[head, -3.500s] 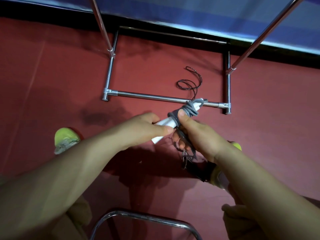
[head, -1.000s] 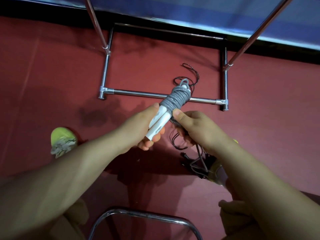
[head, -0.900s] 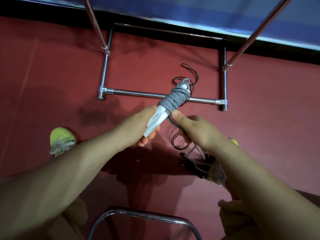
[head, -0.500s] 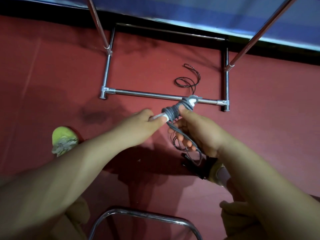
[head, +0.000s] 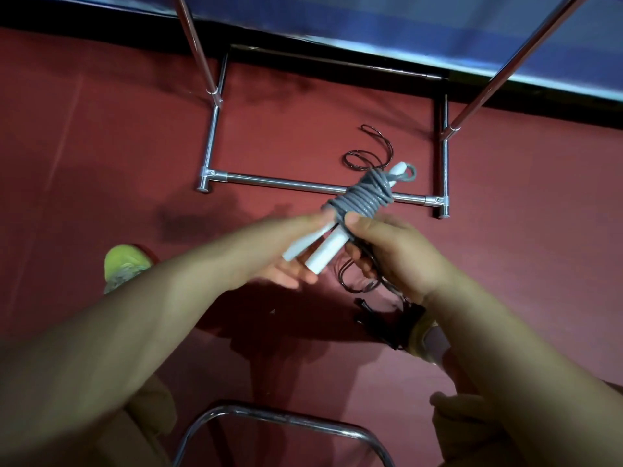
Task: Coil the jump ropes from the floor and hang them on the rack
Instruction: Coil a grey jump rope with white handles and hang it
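Both hands hold the grey jump rope (head: 362,200) above the red floor (head: 101,146). Its cord is wound tightly around 2 smooth white handles (head: 323,246). The left hand (head: 269,244) supports the handles with loose fingers; the right hand (head: 394,254) pinches the coils. A thin dark rope (head: 369,153) lies inside the shiny metal rack (head: 303,185) base.

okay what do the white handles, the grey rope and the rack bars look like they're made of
white handles: probably plastic; smooth, matte, uniform white.
grey rope: likely rubbery PVC; round cord with soft sheen on its coils.
rack bars: metal, chromed or polished; bright mirror-like highlights.
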`<action>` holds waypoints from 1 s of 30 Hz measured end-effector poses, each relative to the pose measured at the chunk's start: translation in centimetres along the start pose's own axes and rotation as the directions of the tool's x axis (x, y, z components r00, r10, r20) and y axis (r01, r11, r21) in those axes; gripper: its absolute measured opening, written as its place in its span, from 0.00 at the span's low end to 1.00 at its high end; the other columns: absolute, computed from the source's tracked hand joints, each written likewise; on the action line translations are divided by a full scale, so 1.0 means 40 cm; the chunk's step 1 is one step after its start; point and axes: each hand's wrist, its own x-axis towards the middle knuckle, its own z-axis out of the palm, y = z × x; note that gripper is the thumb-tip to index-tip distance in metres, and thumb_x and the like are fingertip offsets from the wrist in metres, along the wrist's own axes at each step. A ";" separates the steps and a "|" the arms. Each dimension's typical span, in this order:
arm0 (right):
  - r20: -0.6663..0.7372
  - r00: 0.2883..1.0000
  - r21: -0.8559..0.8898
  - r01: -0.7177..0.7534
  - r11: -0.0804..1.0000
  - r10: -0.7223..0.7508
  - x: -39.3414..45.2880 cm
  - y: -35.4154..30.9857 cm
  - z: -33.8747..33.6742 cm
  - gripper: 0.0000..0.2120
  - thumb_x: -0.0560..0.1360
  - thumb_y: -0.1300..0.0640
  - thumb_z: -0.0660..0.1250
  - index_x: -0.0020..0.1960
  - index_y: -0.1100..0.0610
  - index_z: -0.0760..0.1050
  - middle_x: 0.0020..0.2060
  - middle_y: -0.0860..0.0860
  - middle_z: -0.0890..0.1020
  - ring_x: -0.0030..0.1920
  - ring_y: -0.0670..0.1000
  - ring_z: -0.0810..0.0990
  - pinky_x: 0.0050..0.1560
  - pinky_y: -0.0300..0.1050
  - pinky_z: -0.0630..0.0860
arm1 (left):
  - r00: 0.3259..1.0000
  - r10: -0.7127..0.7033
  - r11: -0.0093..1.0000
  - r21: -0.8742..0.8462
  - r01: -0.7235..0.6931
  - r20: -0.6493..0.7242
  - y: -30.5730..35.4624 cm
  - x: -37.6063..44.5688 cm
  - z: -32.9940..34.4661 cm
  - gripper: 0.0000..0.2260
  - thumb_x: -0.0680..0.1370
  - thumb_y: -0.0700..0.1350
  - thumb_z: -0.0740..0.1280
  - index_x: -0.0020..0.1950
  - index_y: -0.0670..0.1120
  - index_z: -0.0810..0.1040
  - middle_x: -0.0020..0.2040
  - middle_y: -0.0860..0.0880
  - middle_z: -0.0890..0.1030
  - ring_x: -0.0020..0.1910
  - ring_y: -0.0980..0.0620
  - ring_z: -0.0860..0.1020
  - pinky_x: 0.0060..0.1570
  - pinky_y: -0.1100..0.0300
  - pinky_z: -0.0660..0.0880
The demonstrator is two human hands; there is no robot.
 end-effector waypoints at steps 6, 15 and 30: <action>0.115 0.983 0.020 0.143 0.990 -0.144 -0.012 -0.025 -0.013 0.19 0.76 0.47 0.59 0.40 0.64 0.72 0.29 0.56 0.71 0.29 0.55 0.64 0.30 0.48 0.58 | 0.916 -0.009 0.894 -0.408 0.188 0.402 0.004 -0.009 -0.018 0.35 0.69 0.69 0.53 0.45 0.40 0.82 0.32 0.46 0.74 0.28 0.50 0.72 0.39 0.52 0.77; -0.108 0.992 -0.393 -0.102 0.914 0.064 -0.005 -0.012 -0.001 0.20 0.81 0.42 0.53 0.40 0.55 0.71 0.25 0.43 0.71 0.24 0.45 0.64 0.24 0.37 0.61 | 0.996 -0.065 0.987 -0.141 0.074 0.063 0.004 0.001 0.043 0.26 0.80 0.64 0.48 0.38 0.46 0.74 0.27 0.51 0.72 0.20 0.58 0.58 0.31 0.61 0.67; -0.129 0.948 -0.417 -0.319 0.851 0.292 -0.009 -0.019 -0.006 0.33 0.76 0.32 0.51 0.38 0.61 0.75 0.22 0.51 0.77 0.21 0.47 0.73 0.27 0.39 0.70 | 0.940 0.184 0.921 0.384 -0.064 -0.287 -0.028 0.032 0.016 0.24 0.78 0.62 0.57 0.49 0.41 0.78 0.38 0.49 0.77 0.40 0.48 0.74 0.47 0.52 0.72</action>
